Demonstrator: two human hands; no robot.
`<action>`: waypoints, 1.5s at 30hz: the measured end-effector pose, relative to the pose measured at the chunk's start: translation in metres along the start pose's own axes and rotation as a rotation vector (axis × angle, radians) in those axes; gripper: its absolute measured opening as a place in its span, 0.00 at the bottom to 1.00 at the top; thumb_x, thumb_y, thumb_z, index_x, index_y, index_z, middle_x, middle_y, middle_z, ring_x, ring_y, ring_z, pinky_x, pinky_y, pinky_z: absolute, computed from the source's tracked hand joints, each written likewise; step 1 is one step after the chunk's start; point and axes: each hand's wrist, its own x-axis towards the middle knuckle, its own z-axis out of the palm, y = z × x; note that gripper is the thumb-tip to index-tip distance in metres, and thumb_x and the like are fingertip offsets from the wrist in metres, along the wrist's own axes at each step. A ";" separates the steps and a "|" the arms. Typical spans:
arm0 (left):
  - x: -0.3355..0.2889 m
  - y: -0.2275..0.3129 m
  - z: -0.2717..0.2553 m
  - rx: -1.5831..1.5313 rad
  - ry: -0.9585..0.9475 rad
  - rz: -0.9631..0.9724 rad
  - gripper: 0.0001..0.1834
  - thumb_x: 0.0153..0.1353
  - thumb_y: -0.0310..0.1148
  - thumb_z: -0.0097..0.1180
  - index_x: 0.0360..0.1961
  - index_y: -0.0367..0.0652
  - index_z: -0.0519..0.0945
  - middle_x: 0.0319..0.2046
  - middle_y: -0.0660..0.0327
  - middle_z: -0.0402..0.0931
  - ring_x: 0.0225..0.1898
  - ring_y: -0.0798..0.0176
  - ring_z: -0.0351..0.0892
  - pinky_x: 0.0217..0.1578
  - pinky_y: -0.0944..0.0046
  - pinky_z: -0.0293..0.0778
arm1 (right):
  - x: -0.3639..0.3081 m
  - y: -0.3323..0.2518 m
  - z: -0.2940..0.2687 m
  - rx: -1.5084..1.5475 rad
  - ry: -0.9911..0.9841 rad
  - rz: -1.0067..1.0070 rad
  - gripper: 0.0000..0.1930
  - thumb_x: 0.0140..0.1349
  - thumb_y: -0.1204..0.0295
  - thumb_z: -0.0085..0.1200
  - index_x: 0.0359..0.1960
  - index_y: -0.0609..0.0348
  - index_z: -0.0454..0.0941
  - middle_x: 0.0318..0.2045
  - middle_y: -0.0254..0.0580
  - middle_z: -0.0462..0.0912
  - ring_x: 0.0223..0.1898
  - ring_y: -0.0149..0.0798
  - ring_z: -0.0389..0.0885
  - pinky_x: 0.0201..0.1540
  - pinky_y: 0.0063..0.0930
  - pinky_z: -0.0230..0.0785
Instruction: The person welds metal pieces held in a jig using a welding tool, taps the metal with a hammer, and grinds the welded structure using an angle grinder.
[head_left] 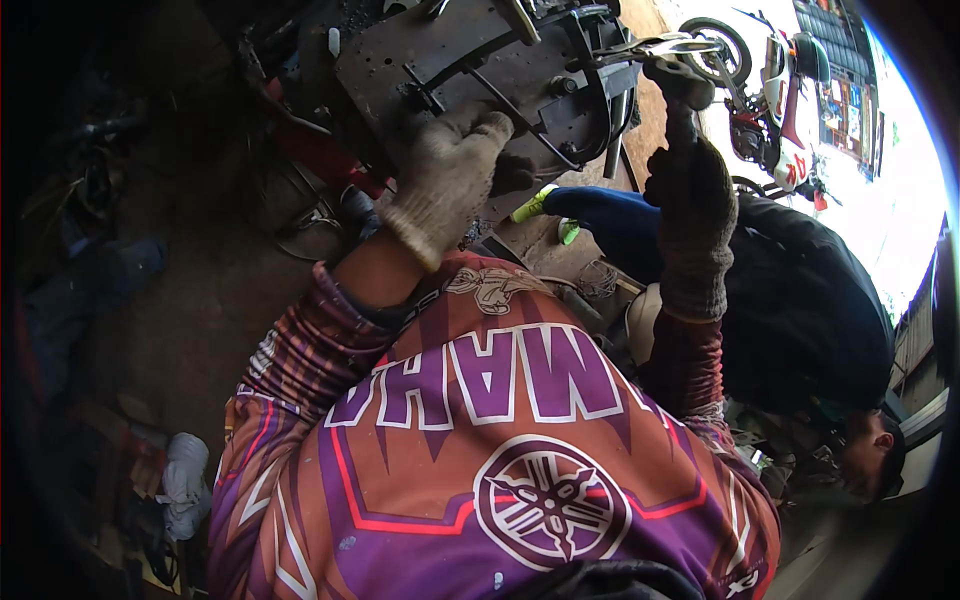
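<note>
My left hand, in a pale knit glove, is closed at the near edge of a dark steel plate. Its fingertips are next to a thin bent metal rod; whatever they grip is hidden. My right hand, in a darker, dirty glove, is a fist around what looks like a hammer, its blunt head upward. Just beyond the head, locking pliers clamp the curved right end of the metal frame. A round stud stands up from the plate.
Close on my right a person in dark clothes bends low, a leg reaching toward the frame. A motorcycle stands beyond in bright light. Red metal lies left of the plate; a white bundle sits at lower left.
</note>
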 end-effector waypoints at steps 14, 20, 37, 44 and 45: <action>0.016 0.016 0.002 0.253 0.085 -0.024 0.12 0.71 0.35 0.54 0.45 0.36 0.79 0.37 0.57 0.83 0.25 0.66 0.82 0.26 0.69 0.80 | -0.111 -0.002 0.051 1.074 0.170 0.713 0.18 0.67 0.70 0.60 0.56 0.64 0.75 0.33 0.30 0.80 0.31 0.21 0.74 0.34 0.18 0.69; 0.019 0.010 0.002 0.254 0.085 -0.003 0.11 0.70 0.35 0.54 0.43 0.37 0.80 0.32 0.57 0.82 0.24 0.65 0.82 0.25 0.68 0.79 | -0.141 -0.006 0.077 1.054 0.044 0.700 0.21 0.66 0.72 0.59 0.60 0.63 0.74 0.45 0.39 0.82 0.44 0.30 0.79 0.48 0.28 0.73; 0.014 0.028 -0.033 1.006 0.102 0.266 0.10 0.62 0.36 0.63 0.37 0.38 0.84 0.29 0.57 0.83 0.26 0.63 0.84 0.30 0.62 0.79 | -0.074 -0.043 0.098 0.428 -0.279 0.122 0.23 0.58 0.62 0.65 0.55 0.51 0.77 0.35 0.47 0.83 0.38 0.52 0.85 0.37 0.42 0.77; 0.015 0.014 -0.045 1.516 0.075 1.246 0.14 0.57 0.39 0.67 0.40 0.44 0.83 0.35 0.56 0.83 0.38 0.48 0.83 0.40 0.54 0.78 | -0.056 -0.056 0.106 0.389 -0.292 0.137 0.16 0.66 0.59 0.54 0.53 0.46 0.74 0.41 0.48 0.82 0.43 0.54 0.83 0.41 0.46 0.76; 0.016 0.016 -0.041 1.597 0.050 1.343 0.17 0.56 0.37 0.69 0.44 0.44 0.82 0.39 0.57 0.83 0.40 0.52 0.83 0.43 0.52 0.77 | -0.056 -0.056 0.115 0.411 -0.233 0.111 0.16 0.66 0.59 0.54 0.54 0.46 0.74 0.41 0.48 0.82 0.43 0.54 0.83 0.41 0.46 0.76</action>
